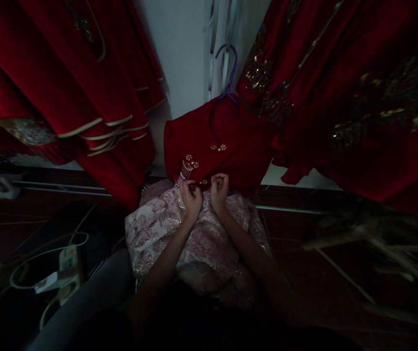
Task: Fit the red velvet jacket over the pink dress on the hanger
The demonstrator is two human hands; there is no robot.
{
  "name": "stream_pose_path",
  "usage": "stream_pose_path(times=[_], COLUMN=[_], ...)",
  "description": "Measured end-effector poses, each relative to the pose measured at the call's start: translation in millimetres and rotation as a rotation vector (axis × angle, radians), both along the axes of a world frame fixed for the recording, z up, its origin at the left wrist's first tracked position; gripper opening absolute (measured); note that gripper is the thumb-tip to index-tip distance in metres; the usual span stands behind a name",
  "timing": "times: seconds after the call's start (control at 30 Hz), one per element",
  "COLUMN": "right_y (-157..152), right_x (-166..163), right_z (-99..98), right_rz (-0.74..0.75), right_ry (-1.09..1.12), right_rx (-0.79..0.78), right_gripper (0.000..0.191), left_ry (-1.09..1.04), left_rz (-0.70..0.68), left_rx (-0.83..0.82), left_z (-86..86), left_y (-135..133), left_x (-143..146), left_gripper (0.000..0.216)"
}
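A red top [253, 156] hangs in front of me on a purple hanger [234, 68], with beaded ornaments [189, 165] down its front. Below it spreads pink and white patterned fabric [154, 224] with a shiny leaf design. My left hand [191, 197] is closed in a pinch at the top's lower front, just under the tasselled ornament. Close beside it, my right hand [219, 190] is pinched too, with a small beaded piece [203, 182] between the two hands. Whatever lies between the fingertips is too small and dark to make out.
Red garments with pale trim [95, 97] hang at the left. More red garments with gold embroidery [340, 97] hang at the right. A power strip [69, 265] with white cables lies at the lower left. Wooden bars [362, 236] stand at the right on the dark floor.
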State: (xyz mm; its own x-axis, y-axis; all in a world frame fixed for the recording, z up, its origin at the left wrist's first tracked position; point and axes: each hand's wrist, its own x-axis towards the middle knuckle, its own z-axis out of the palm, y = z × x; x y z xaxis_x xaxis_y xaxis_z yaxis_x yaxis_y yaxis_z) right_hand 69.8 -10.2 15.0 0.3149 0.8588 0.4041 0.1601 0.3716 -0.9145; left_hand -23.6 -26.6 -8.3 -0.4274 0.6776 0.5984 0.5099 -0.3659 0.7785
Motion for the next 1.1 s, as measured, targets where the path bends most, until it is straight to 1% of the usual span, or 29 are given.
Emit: stream_pose_path(times=[0.07,0.2,0.27,0.37,0.5,0.6,0.77,0.97,1.1], right_y=[-2.3,-1.6,0.7,4.8,7.8,7.3,7.3,10.0,9.6], right_x=[0.6,0.0,-0.3,-0.3,0.2,0.6,0.9,0.4,0.1], right_z=[2.3,2.5,0.1,-4.9,-8.4,-7.3,-8.2,-13.1,-11.3], right_rz=[-0.028,-0.016,0.016,0.064,0.052,0.048,0.050,0.080,0.080], right_ry=[-0.006,-0.029,-0.049,-0.073,-0.074,-0.076,-0.064,-0.042,-0.051], right_rx=[0.014,0.018,0.002,0.004,0.034,0.036,0.028,0.002,0.004], right_gripper=[0.018,0.015,0.014,0.018,0.018,0.017,0.016,0.015,0.016], left_ry=[0.061,0.130,0.133,0.139,0.144,0.152,0.152,0.098,0.157], left_rz=[0.009,0.024,0.015,0.023,0.071,0.078,0.069,0.022,0.048], left_rx=[0.007,0.003,-0.010,-0.021,-0.030,-0.044,-0.065,-0.086,-0.084], left_z=[0.6,-1.6,-3.1,-5.0,-6.6,-6.8,-6.1,-5.7,-6.2], left_y=[-0.2,1.2,2.1,3.2,4.2,4.4,3.3,1.0,1.6], left_x=[0.0,0.4,0.1,-0.4,-0.3,-0.4,-1.2,-0.9,-0.9], left_gripper=[0.020,0.021,0.018,0.018,0.021,0.020,0.019,0.018,0.021])
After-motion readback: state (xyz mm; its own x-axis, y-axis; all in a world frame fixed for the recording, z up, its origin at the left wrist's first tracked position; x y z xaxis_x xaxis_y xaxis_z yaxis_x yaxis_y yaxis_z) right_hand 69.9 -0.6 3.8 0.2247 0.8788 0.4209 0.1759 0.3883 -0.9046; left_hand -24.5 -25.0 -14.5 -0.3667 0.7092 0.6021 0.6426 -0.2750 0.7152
